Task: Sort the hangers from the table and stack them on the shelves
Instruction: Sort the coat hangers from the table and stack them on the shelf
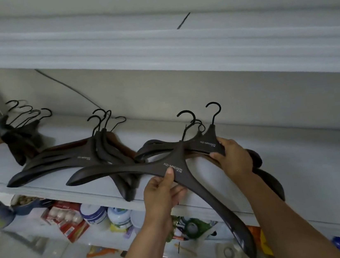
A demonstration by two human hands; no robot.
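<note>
Dark brown, a wide-shouldered hanger (pixel 116 168) is pinched at its neck by the left hand (pixel 164 192), over the front edge of the shelf (pixel 310 171). A pile (pixel 207 143) lying on the shelf is gripped at its top by the right hand (pixel 233 157). Stacking seems under way; next, the held hanger should be aligned hook-to-hook onto that pile.

I see two bare forearms, one at six o'clock, one at five. My left hand (pixel 162 194) and right hand (pixel 235 159) are bare; left thumbnail short, unpainted.
</note>
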